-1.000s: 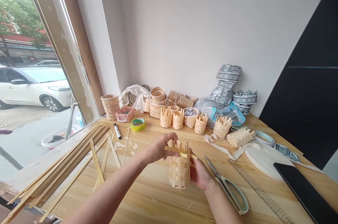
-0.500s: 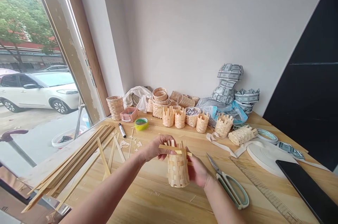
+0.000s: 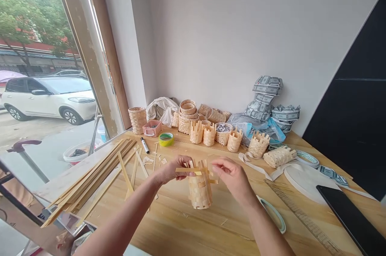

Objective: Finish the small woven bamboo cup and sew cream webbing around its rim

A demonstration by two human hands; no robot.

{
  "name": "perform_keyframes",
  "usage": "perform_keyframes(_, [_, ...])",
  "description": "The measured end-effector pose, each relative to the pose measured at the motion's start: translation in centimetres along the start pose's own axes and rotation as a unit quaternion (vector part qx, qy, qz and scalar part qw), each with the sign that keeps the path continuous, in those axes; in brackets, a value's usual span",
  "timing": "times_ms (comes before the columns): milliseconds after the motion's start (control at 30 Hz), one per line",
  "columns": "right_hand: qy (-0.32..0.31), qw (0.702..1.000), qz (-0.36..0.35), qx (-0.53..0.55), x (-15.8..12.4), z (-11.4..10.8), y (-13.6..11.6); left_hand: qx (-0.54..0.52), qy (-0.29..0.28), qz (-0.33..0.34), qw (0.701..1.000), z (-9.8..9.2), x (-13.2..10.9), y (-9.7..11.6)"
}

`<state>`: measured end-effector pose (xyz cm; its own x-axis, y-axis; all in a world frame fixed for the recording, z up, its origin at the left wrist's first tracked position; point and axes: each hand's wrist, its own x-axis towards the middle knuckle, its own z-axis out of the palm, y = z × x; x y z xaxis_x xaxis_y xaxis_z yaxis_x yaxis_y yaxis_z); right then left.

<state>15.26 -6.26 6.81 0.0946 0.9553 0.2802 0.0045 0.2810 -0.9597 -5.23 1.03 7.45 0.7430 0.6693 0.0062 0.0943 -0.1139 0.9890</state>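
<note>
A small half-woven bamboo basket (image 3: 199, 188) stands upright on the wooden table (image 3: 193, 228), loose strip ends sticking up from its rim. My left hand (image 3: 174, 168) grips the basket's upper left edge, its fingers closed on a flat bamboo strip (image 3: 189, 170) lying across the top. My right hand (image 3: 233, 178) is raised beside the rim on the right, fingers curled in a pinch near a strip end; what it pinches I cannot make out.
Long bamboo strips (image 3: 90, 181) lie in a pile at the left by the window. Scissors (image 3: 273, 215), a ruler (image 3: 301, 217) and a black tablet (image 3: 352, 217) lie at the right. Several finished baskets (image 3: 211, 133), a tape roll (image 3: 166, 139) and a marker (image 3: 145, 145) line the back.
My right hand left the basket's lower right side and rose to the rim. The basket shifted slightly left, and the view swung right.
</note>
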Motion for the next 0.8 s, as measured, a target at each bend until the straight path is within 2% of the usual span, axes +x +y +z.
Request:
perform_keyframes(67, [-0.039, 0.994, -0.046, -0.093, -0.4, 1.4, -1.1, -0.005, -0.005, 0.003, 1.0, 0.0, -0.1, -0.4])
perform_keyframes(200, [-0.057, 0.941, -0.137, -0.303, -0.9, 3.0, -1.6, -0.015, -0.005, 0.009, 1.0, -0.1, -0.3, -0.9])
perform_keyframes(467, [-0.015, 0.921, -0.124, -0.368, -1.2, 4.2, -0.7, -0.036, 0.01, 0.015, 0.999, 0.0, -0.6, -1.5])
perform_keyframes(667, [0.002, 0.922, -0.113, -0.371, -0.6, 5.4, 0.1, -0.07, 0.018, 0.016, 0.997, 0.5, -0.8, -1.7])
perform_keyframes(733, [0.012, 0.923, -0.112, -0.367, -0.6, 4.9, -0.2, -0.085, 0.027, 0.019, 0.996, 0.6, -0.9, -1.7])
perform_keyframes(800, [0.041, 0.924, -0.108, -0.364, -1.2, 3.1, -0.4, -0.1, 0.043, 0.022, 0.994, 0.6, -1.0, -1.8])
